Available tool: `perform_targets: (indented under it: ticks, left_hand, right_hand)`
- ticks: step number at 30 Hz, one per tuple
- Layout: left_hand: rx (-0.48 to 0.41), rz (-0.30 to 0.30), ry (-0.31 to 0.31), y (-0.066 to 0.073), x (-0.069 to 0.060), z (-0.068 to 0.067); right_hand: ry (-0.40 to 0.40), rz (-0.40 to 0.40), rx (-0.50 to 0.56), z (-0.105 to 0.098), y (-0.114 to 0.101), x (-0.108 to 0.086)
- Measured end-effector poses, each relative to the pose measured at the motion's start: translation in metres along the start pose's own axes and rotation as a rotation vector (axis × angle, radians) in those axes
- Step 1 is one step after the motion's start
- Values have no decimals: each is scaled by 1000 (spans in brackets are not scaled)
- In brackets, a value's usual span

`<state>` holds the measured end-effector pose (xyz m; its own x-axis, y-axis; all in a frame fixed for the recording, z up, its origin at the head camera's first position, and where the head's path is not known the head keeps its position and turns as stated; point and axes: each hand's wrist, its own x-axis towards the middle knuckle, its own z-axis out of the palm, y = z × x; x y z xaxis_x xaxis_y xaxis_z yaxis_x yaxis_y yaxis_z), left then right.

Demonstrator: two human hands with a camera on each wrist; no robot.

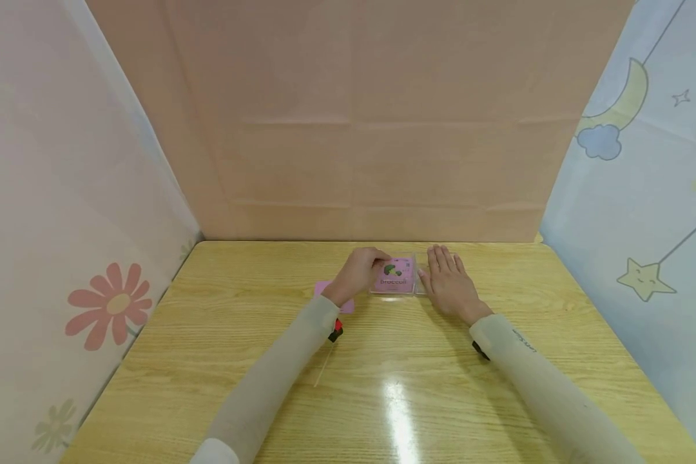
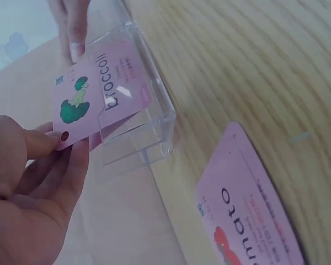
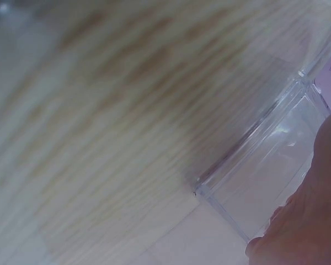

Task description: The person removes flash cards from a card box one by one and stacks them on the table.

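In front of the clear plastic case (image 3: 259,165), wide passage is given by the bare wooden tabletop (image 1: 406,354), flanked by the left forearm (image 1: 278,374) and the right forearm (image 1: 551,386). The case's back-left corner is obstructed by the left hand (image 1: 356,274), in whose fingers the broccoli card (image 2: 74,105) is pinched. From above, the case's right half is covered by the right hand (image 1: 451,287). To the case's left, the tomato card (image 2: 243,204) is partly overhung by the left wrist. Behind the case, only a narrow strip is left before the peach backdrop (image 1: 383,174). Farther right and left of the case, broader room is bounded by the star-printed sheet (image 1: 620,200) and the flower-printed sheet (image 1: 52,212).
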<state>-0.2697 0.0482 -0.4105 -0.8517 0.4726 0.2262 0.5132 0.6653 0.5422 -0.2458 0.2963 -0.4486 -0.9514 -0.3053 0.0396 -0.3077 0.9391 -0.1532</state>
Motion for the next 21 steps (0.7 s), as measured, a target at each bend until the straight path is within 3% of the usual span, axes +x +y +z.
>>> perform_targets:
  ticks: [5,8,21]
  left_hand:
    - [-169,-72,14,-8,-1,-2]
    - [-227,-96,20,-11,-2,-3]
    - [-259,-131,43,-18,-2,0]
  right_hand:
    - [-7,3,-1,1,0,2]
    - [-14,4,4,1,-1,1]
    - [9,0,2,0,-4,1]
